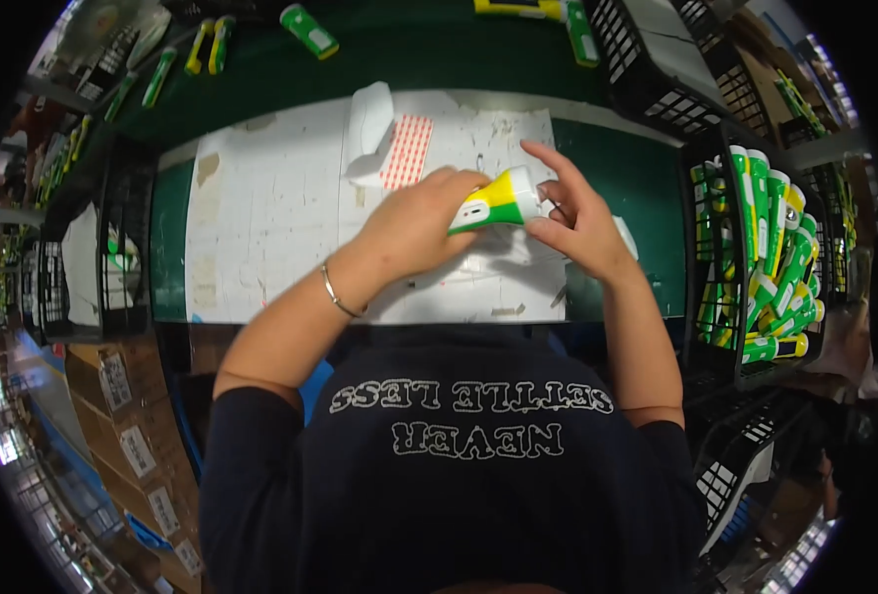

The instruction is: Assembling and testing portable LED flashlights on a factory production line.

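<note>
My left hand (pixel 414 226) is closed around the body of a flashlight (pixel 501 202) with a yellow, green and white casing. Its wide white head points to the right, and a small switch panel faces up. Beside that head is my right hand (pixel 592 230), its index finger stretched out and its thumb close to the rim. Whether the right fingertips touch the head is hard to tell. Beyond my left hand lies a sheet of red-and-white stickers (pixel 408 150), next to a curled white paper (pixel 367 124).
A worn white board (pixel 260 218) covers part of the green table (pixel 657 198). At right stands a black crate (pixel 711 342) piled with similar flashlights (pixel 775 247). Another black crate (pixel 127 208) is at left. Several flashlights lie at the back, including one green flashlight (pixel 309 32).
</note>
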The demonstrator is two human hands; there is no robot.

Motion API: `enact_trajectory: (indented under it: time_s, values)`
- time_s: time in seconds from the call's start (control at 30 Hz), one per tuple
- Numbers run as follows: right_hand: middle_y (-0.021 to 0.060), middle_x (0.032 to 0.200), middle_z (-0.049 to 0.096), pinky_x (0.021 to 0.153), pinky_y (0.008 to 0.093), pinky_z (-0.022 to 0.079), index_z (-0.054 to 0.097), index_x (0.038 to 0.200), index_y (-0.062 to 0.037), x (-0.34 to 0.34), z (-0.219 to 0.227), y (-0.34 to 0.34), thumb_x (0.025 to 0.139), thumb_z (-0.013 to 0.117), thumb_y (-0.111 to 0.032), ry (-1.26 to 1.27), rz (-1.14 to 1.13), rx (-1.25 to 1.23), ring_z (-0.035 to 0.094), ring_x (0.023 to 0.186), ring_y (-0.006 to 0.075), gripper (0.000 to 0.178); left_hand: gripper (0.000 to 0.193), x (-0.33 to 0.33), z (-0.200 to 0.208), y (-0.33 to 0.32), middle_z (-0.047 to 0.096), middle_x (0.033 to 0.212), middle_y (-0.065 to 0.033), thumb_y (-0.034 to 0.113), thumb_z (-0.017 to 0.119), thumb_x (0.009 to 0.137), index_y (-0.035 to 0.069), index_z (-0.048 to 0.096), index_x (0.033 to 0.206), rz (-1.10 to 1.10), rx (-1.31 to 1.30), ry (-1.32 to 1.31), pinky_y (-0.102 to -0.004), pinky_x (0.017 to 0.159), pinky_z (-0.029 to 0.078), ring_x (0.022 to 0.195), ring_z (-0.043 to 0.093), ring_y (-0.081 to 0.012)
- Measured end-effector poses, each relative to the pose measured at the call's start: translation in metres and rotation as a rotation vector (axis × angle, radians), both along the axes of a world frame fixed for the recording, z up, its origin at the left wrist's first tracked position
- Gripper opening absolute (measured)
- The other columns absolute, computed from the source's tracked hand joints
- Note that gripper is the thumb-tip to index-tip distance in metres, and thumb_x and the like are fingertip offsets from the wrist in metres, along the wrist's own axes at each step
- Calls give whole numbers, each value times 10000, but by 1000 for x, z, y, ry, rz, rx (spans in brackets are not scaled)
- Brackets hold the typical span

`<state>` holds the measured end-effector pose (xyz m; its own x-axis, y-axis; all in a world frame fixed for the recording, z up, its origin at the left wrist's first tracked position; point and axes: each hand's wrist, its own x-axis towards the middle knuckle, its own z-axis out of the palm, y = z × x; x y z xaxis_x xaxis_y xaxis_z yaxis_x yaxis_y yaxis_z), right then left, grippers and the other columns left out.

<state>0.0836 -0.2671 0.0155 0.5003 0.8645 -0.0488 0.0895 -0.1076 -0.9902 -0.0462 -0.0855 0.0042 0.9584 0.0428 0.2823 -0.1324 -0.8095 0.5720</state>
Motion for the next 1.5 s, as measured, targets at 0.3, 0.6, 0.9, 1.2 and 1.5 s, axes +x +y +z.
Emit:
enact_trajectory:
  time_s: [0.3, 0.6, 0.9, 1.2, 1.5]
  values:
    - [19, 914, 593, 548, 148, 278, 483, 1225, -104, 5, 1, -16, 662, 751, -127, 88, -32, 106, 384, 643, 7, 624, 369, -25, 44, 40, 618, 957, -112, 122, 693, 691, 67, 576, 1037, -4, 171, 290, -346, 756, 492, 858, 604, -279]
    - [27, 950, 601, 524, 141, 250, 480, 1224, -96, 4, 9, -16, 651, 759, -114, 51, -29, 119, 338, 613, -10, 637, 360, -33, 38, 42, 617, 947, -120, 94, 690, 688, 50, 572, 1026, 22, 99, 250, -343, 754, 486, 852, 603, -290]
    - [58, 1118, 563, 568, 141, 319, 466, 1253, -95, 1, 20, -20, 614, 780, -42, -43, -55, 98, 450, 776, 6, 713, 411, -28, 32, 38, 590, 973, -98, 42, 701, 645, 79, 548, 1024, 141, 109, -68, -340, 738, 498, 877, 593, -278]
    - [83, 1036, 578, 740, 203, 445, 433, 1238, 1, 2, 8, -17, 779, 670, -183, 158, -15, 303, 557, 861, 95, 548, 540, -41, 14, 35, 408, 474, 24, 494, 458, 885, -34, 573, 898, -189, -1269, 505, -190, 375, 258, 370, 332, -52]
    - [23, 743, 585, 430, 152, 225, 529, 1082, -28, 16, 12, -10, 866, 563, -337, 249, -142, 95, 327, 476, -5, 378, 620, -33, -17, 20, 366, 420, 57, 595, 349, 860, -10, 483, 871, -537, -2329, 877, -157, 322, 263, 309, 303, -16]
